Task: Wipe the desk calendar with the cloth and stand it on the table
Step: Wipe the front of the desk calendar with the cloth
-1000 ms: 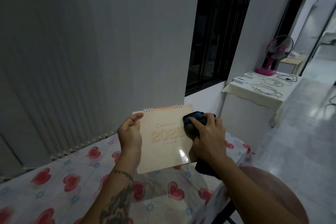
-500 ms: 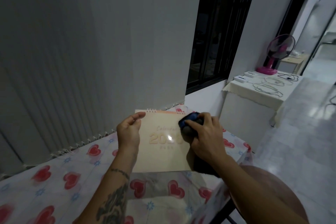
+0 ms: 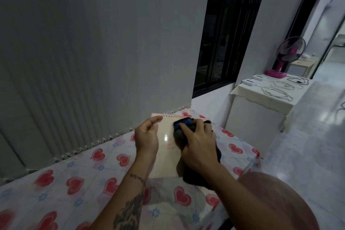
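I hold a cream desk calendar (image 3: 167,152) with a wire spiral along its top above the table (image 3: 71,179), its glossy cover facing me. My left hand (image 3: 146,137) grips its left edge, thumb at the top corner. My right hand (image 3: 197,144) presses a dark blue cloth (image 3: 182,124) against the upper right of the cover. The cloth's loose end (image 3: 196,178) hangs below my wrist. The cover's print is mostly hidden behind glare and the cloth.
The table wears a plastic sheet printed with red hearts and stands against a grey wall. A dark window (image 3: 227,30) is ahead. To the right stands a white cabinet (image 3: 261,112) with cables and a pink fan (image 3: 285,58). A brown stool (image 3: 280,203) sits by my right arm.
The calendar has tilted back and moved up and left, so its cover lies flatter. My right hand with the cloth has slid left across the upper cover.
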Motion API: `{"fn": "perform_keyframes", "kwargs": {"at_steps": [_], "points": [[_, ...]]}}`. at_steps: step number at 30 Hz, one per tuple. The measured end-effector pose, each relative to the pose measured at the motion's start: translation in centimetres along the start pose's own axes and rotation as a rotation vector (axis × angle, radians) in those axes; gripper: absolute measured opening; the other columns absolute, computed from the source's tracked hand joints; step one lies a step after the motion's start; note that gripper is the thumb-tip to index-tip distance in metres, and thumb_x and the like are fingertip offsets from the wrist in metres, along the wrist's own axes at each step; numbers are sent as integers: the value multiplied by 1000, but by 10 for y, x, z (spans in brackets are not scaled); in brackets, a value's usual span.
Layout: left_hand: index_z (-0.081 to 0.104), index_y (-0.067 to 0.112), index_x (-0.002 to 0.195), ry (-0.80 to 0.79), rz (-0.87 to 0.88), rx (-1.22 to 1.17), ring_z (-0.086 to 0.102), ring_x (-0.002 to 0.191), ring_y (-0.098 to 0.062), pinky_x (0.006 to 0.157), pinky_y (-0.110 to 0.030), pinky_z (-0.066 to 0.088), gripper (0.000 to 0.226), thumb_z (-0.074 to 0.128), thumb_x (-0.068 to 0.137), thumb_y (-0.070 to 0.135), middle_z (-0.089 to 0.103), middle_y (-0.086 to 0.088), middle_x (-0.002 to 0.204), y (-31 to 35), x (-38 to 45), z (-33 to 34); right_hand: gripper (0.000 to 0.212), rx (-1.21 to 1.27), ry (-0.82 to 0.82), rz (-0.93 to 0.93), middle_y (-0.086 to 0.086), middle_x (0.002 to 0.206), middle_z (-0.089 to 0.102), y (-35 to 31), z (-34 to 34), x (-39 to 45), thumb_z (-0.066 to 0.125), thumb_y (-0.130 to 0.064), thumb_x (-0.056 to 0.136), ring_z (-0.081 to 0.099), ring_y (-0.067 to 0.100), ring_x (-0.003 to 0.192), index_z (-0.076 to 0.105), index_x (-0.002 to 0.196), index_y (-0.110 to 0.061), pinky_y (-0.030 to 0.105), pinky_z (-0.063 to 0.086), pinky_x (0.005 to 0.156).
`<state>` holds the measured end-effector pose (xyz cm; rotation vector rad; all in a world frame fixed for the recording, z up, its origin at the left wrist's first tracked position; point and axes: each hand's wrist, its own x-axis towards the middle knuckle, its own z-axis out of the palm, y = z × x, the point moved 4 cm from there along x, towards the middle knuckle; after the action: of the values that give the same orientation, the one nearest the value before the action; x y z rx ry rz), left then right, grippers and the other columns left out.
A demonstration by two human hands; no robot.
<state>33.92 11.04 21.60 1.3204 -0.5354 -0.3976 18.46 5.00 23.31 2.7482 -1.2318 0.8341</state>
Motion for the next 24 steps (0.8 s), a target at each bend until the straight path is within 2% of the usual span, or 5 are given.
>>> {"fn": "perform_keyframes", "kwargs": {"at_steps": [5, 11, 17, 20, 24], "points": [[79, 38, 85, 33, -19, -82, 66, 105, -19, 98, -39, 53, 44, 51, 97, 5, 75, 5, 112, 1, 5, -6, 58, 18, -5, -180, 5, 132, 44, -16, 12, -15, 70, -33, 73, 41, 27, 112, 52, 128, -39, 42, 40, 89], [78, 36, 86, 4, -11, -78, 69, 100, -22, 89, -37, 58, 43, 51, 98, 6, 75, 2, 112, 6, -2, 2, 67, 73, 61, 141, 6, 135, 36, 3, -2, 13, 63, -27, 76, 32, 27, 117, 42, 138, -37, 41, 32, 99], [78, 25, 98, -22, -40, -138, 67, 110, -19, 96, -39, 57, 38, 49, 97, 1, 75, 1, 112, 12, -8, 11, 59, 80, 73, -121, 3, 133, 39, -25, 0, 2, 65, -31, 76, 36, 26, 115, 47, 130, -42, 43, 38, 93], [76, 31, 95, -18, -6, -109, 66, 111, -21, 98, -39, 55, 41, 49, 98, 1, 74, 2, 114, 15, -11, 5, 57, 107, 61, -86, 2, 133, 37, -5, -1, 3, 65, -30, 79, 35, 23, 114, 46, 130, -44, 41, 35, 95], [76, 37, 89, 10, 14, -89, 65, 91, -16, 71, -22, 59, 43, 49, 100, 5, 74, 0, 114, 17, -16, -2, 60, 123, 99, 136, 6, 132, 38, 26, -9, 10, 60, -20, 79, 32, 25, 113, 47, 135, -39, 41, 34, 97]]}}
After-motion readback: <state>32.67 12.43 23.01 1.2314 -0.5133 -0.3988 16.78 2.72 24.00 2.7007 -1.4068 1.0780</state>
